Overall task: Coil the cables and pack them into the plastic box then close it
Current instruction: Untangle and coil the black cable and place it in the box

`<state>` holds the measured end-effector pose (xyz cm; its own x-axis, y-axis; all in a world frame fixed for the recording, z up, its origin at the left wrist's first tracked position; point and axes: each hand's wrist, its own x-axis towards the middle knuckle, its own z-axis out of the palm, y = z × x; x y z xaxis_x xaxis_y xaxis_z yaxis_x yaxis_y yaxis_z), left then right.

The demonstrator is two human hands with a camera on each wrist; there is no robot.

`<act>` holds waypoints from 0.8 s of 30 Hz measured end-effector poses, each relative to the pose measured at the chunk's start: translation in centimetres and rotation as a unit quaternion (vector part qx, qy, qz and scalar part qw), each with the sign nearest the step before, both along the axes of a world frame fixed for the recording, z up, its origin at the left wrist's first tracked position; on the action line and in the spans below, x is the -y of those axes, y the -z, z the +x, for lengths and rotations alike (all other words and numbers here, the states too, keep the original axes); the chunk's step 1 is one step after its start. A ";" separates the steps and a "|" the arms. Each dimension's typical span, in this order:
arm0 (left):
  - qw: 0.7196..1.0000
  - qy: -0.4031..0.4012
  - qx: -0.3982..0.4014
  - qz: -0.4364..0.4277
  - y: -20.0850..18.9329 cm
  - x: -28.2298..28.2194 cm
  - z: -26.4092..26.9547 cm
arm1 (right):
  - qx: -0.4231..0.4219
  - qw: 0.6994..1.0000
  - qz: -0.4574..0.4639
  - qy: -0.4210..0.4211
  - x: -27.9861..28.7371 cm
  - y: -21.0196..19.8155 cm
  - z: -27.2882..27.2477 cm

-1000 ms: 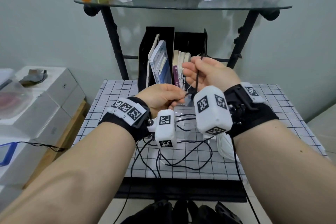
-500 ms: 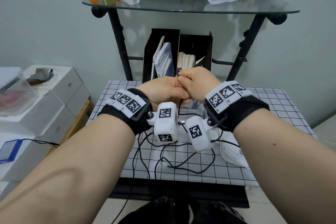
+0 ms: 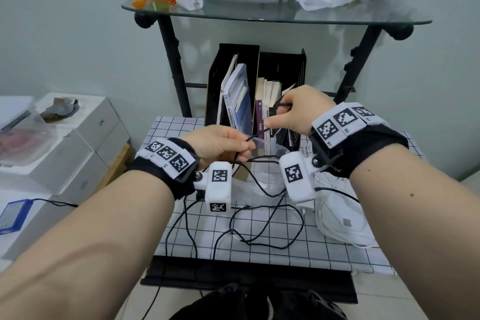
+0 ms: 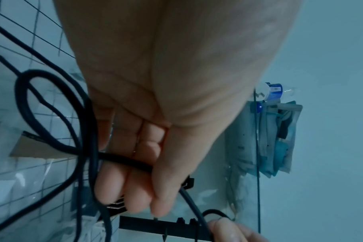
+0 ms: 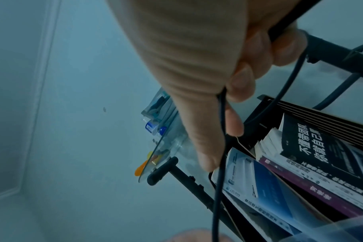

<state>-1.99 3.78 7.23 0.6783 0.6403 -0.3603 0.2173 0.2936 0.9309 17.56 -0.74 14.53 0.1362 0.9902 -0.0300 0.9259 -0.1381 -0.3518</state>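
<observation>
A thin black cable (image 3: 270, 218) sprawls in loose loops over the checked table top (image 3: 337, 257) and rises to both hands. My left hand (image 3: 223, 147) holds it above the table, thumb pressing the cable (image 4: 124, 161) against curled fingers, with a loop hanging beside the palm. My right hand (image 3: 293, 109) is higher and further back and pinches a stretch of the same cable (image 5: 222, 131) between thumb and fingers. The clear plastic box (image 3: 267, 163) stands open under the hands, mostly hidden by the wrist cameras. A coiled white cable (image 3: 342, 221) lies right of the box.
A black file holder (image 3: 280, 67) with books stands at the table's back, right behind my right hand. Overhead is a cluttered glass shelf (image 3: 275, 11) on black legs. White boxes (image 3: 85, 138) are stacked left of the table. The table's front edge is near my forearms.
The hands, pressed together half a second ago, have parted. The right hand has risen up and back with the cable, stretching a length between the two hands.
</observation>
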 end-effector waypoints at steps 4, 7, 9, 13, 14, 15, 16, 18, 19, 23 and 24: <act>0.996 -0.071 0.036 0.031 -1.1 -0.2 -0.1 | -0.059 0.998 0.006 -0.030 0.3 -0.5 0.7; 0.994 -0.086 0.049 0.038 -1.3 -0.2 0.2 | -0.117 0.991 -0.008 -0.059 0.7 -0.3 0.5; 0.992 -0.107 0.056 0.040 -1.1 -0.2 0.5 | -0.250 0.966 -0.047 -0.043 0.7 0.2 0.1; 0.993 -0.080 0.071 0.042 -0.7 0.6 1.1 | -0.575 0.815 -0.071 0.015 0.9 0.6 -0.7; 0.995 -0.065 0.067 0.039 -0.5 0.7 1.2 | -0.631 0.773 -0.069 0.021 1.0 0.6 -0.8; 0.996 -0.054 0.062 0.038 -0.4 0.8 1.3 | -0.673 0.736 -0.068 0.025 1.0 0.6 -0.9; 0.996 -0.049 0.057 0.040 -0.4 0.8 1.3 | -0.703 0.707 -0.067 0.027 0.9 0.6 -0.9; 0.996 -0.040 0.046 0.061 -0.7 0.9 1.5 | -0.751 0.657 -0.064 0.031 0.9 0.7 -0.8; 0.996 -0.033 0.034 0.077 -0.9 1.0 1.6 | -0.773 0.631 -0.058 0.032 0.9 0.7 -0.8; 0.990 -0.020 -0.052 0.130 -0.9 1.5 1.5 | -0.825 0.563 -0.015 0.037 1.0 0.5 -0.6; 0.991 -0.030 -0.046 0.123 -0.7 1.5 1.3 | -0.827 0.561 -0.006 0.036 1.0 0.3 -0.5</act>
